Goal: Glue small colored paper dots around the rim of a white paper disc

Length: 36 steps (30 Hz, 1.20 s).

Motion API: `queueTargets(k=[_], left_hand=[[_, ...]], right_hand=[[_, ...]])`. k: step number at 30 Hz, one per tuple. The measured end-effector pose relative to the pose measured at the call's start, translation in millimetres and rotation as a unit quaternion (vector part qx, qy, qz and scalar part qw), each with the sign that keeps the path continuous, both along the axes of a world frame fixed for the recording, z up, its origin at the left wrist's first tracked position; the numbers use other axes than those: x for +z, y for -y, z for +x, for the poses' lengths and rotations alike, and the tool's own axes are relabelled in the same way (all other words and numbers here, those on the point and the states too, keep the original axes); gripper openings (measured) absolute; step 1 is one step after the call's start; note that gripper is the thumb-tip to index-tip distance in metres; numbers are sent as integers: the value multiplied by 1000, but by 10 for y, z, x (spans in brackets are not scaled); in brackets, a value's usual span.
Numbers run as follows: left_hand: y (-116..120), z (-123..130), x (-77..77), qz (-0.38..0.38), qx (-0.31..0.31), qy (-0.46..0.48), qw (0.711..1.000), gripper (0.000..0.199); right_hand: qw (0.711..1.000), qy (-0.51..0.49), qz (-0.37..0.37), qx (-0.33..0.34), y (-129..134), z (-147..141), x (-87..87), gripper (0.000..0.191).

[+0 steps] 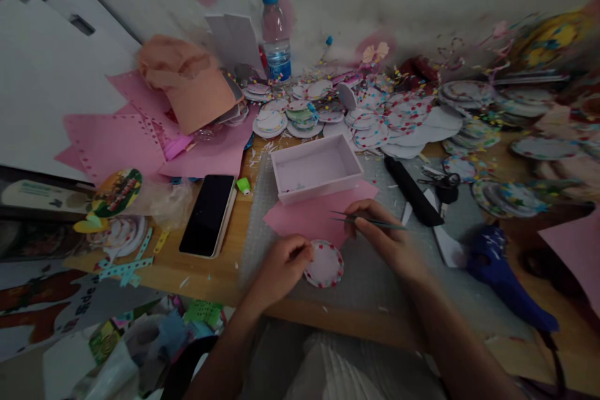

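My left hand [285,264] is closed at the left edge of a round white disc [324,264] with red pieces around its rim, pinching it between thumb and fingers. Metal tweezers [382,223] are held in my right hand [382,236], their tips pointing left above a pink sheet [307,219]. Behind the sheet stands a shallow white box [319,169], open at the top, with a few tiny bits inside. The disc rests near the front of a grey cutting mat [370,294].
A black phone [207,215] and green cap [243,185] lie left of the mat. Decorated discs [370,128] and a bottle [276,37] stand along the wall. At right are a black cutter [412,190], keys [445,180] and a blue glue gun [506,275].
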<state>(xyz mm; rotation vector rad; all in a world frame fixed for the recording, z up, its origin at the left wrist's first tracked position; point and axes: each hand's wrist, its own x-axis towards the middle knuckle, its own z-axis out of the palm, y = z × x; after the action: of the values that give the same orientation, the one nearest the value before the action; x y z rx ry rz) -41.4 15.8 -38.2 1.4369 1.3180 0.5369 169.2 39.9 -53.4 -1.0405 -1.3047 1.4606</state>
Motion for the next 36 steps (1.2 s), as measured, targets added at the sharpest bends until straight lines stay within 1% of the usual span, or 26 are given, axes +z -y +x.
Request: queueTargets(k=[2, 4, 6, 9, 12, 16, 21, 29, 36], left_hand=[[-69, -27, 20, 18, -28, 5, 999, 22], [-129, -45, -5, 54, -51, 0, 997, 22], [-167, -56, -68, 91, -63, -10, 994, 21], [-183, -64, -174, 153, -49, -32, 986, 19], [-170, -64, -230, 192, -36, -52, 979, 19], [-157, -60, -236, 209, -47, -59, 975, 16], [-159, -58, -240, 220, -47, -57, 973, 16], [-153, -56, -236, 214, -49, -64, 974, 18], [-154, -61, -246, 218, -49, -65, 972, 15]], right_hand=[[1000, 29, -6, 8, -8, 10, 17, 15], [998, 54, -5, 11, -14, 9, 29, 14], [996, 79, 30, 13, -26, 10, 37, 12], [991, 90, 91, 35, -53, 30, 47, 9], [990, 83, 96, 53, -68, 55, 58, 9], [989, 101, 96, 56, -58, 54, 56, 8], [985, 121, 102, 73, -40, 40, 24, 9], [984, 131, 103, 71, -36, 28, -20, 9], [983, 133, 104, 66, -33, 21, -45, 10]])
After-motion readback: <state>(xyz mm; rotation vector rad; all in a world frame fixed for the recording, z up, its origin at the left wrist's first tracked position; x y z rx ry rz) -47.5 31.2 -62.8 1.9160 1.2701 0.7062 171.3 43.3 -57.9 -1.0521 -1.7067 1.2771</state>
